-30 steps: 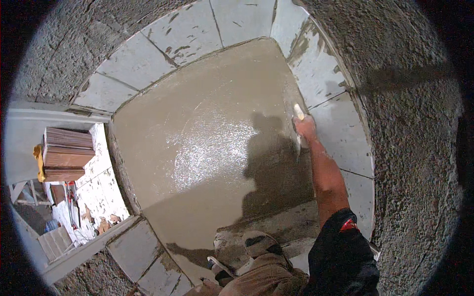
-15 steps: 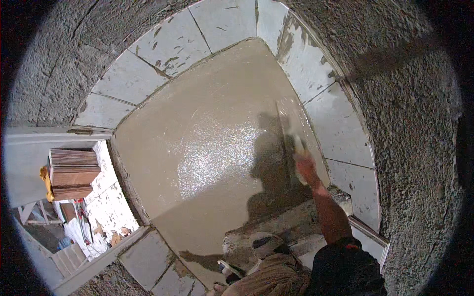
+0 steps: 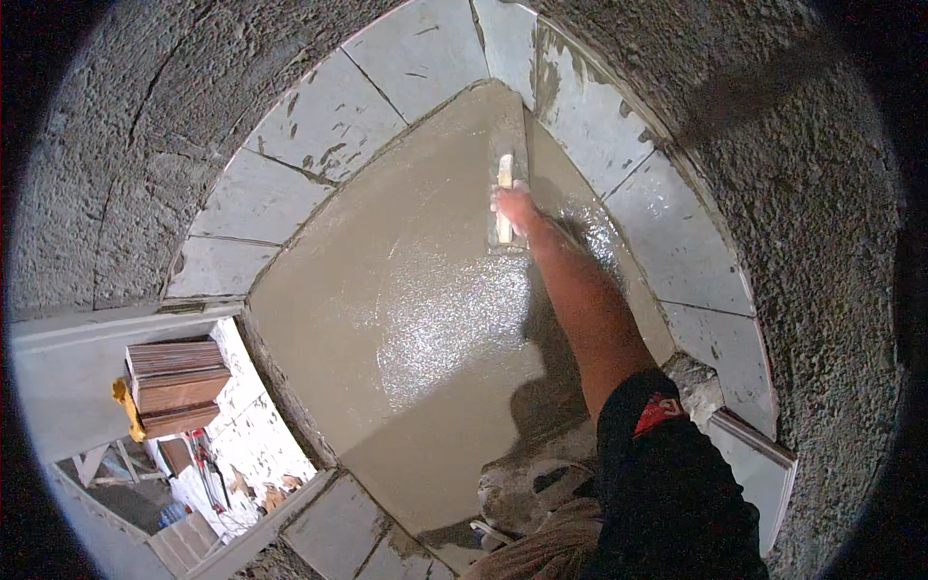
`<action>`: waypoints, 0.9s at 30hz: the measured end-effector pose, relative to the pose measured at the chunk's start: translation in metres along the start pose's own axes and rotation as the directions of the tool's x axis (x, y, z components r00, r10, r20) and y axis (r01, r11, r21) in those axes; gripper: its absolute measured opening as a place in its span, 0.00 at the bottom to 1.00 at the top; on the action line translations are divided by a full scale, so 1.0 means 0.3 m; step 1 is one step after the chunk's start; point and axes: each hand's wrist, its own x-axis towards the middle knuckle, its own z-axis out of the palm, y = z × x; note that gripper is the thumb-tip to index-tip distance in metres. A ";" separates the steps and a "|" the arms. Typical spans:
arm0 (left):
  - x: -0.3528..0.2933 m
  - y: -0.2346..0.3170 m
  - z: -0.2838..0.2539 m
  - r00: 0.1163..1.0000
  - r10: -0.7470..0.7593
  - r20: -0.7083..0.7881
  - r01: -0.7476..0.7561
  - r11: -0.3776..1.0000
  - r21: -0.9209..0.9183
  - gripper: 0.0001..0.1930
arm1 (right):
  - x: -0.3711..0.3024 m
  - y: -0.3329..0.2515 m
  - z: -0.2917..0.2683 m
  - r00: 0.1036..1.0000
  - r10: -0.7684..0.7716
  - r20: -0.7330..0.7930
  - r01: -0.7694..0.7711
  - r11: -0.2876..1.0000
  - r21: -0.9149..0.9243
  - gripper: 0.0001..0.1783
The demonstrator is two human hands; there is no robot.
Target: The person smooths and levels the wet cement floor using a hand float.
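My right hand (image 3: 517, 208) is wrapped round the pale handle of a rectangular finishing trowel (image 3: 506, 172). The trowel lies flat on the wet grey-beige mortar floor (image 3: 329, 280), close to the far corner. From the lower right my bare forearm reaches across, with a dark sleeve at the shoulder. Much of the mortar is smooth and glossy, with a bright glare at its middle and my shadow over the near right part. My left hand is out of view.
Smeared light tiles (image 3: 295, 126) line the foot of the rough walls. Through a doorway at the left are a stack of brown tiles (image 3: 179, 382), a yellow cloth (image 3: 126, 408) and red-handled tools (image 3: 203, 459). My brown trousers (image 3: 556, 546) and a rough grey block are at the near edge.
My right hand has swept the trowel from beside the right wall, forward and left, to near the far corner. The view has shifted slightly.
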 end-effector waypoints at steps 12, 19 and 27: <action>-0.088 -0.097 -0.175 0.995 -0.093 0.023 0.095 0.985 -0.141 0.26 | -0.194 0.054 0.290 0.910 0.167 -0.380 -0.179 0.984 0.004 0.11; -0.042 -0.130 -0.212 0.987 -0.119 0.112 0.139 0.972 -0.191 0.26 | -0.413 0.126 0.171 0.897 0.200 -0.395 -0.165 0.979 0.120 0.05; -0.012 -0.102 -0.245 0.972 -0.126 0.198 0.169 0.961 -0.220 0.25 | -0.645 0.082 0.123 0.907 0.173 -0.383 -0.209 0.976 -0.054 0.06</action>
